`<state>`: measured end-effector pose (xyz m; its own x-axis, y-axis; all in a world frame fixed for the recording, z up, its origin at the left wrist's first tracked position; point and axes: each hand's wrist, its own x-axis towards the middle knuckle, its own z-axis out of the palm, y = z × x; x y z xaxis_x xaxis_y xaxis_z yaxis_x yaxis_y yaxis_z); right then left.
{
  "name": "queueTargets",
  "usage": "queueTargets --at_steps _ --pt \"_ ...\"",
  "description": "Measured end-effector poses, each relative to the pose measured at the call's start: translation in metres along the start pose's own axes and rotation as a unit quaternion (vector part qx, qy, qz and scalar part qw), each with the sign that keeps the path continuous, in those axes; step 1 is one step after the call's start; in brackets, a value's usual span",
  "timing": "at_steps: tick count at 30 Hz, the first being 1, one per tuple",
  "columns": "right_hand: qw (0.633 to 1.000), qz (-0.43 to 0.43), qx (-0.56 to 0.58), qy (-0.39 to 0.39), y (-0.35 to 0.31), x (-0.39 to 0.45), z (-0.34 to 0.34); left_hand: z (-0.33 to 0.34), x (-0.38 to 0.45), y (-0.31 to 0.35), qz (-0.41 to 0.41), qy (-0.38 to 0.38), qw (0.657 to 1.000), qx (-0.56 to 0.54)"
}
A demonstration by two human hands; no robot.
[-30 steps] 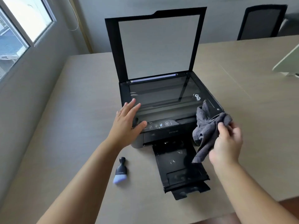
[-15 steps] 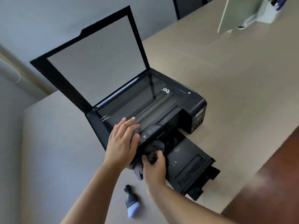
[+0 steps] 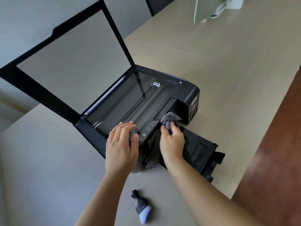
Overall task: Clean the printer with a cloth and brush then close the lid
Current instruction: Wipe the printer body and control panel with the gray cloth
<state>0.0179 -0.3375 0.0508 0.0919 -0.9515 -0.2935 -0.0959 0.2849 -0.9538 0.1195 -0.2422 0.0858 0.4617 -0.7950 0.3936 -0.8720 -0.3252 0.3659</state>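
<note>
**Wiping the printer front with the lid raised**

My right hand (image 3: 172,141) grips the grey cloth (image 3: 170,120), bunched in closed fingers and pressed against the front of the black printer (image 3: 187,97), just right of the control panel (image 3: 147,132). My left hand (image 3: 121,147) lies flat, fingers spread, on the near edge of the scanner glass (image 3: 130,101). The lid (image 3: 71,61) stands open at the far left. The brush (image 3: 142,207) lies on the surface (image 3: 228,62), near me, apart from the printer. The output tray (image 3: 202,150) extends to the right.
</note>
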Motion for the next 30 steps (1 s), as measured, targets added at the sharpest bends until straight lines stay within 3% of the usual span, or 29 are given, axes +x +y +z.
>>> queueTargets --at_steps 3,7,11,17,22,30 --pt "0.999 0.002 -0.047 0.018 -0.019 0.044 -0.007 0.0 0.001 0.002 -0.006 -0.011 1.0 0.011" --pt "0.994 0.075 -0.052 -0.057 0.001 0.033 -0.011 -0.002 0.001 0.004 -0.005 -0.015 1.0 0.014" --pt "1.0 0.008 -0.008 -0.021 -0.01 0.037 -0.006 -0.002 0.002 0.003 -0.003 -0.017 1.0 0.016" --pt "0.996 0.076 -0.028 -0.034 0.0 0.047 -0.004 -0.003 0.001 0.003 -0.007 -0.012 1.0 0.011" --pt "0.998 0.046 0.007 -0.037 -0.016 0.056 -0.006 -0.003 0.001 0.004 -0.008 -0.017 1.0 0.013" --pt "0.969 0.228 -0.042 -0.081 -0.023 0.07 -0.022 -0.002 -0.001 0.002 0.013 -0.02 0.999 0.03"
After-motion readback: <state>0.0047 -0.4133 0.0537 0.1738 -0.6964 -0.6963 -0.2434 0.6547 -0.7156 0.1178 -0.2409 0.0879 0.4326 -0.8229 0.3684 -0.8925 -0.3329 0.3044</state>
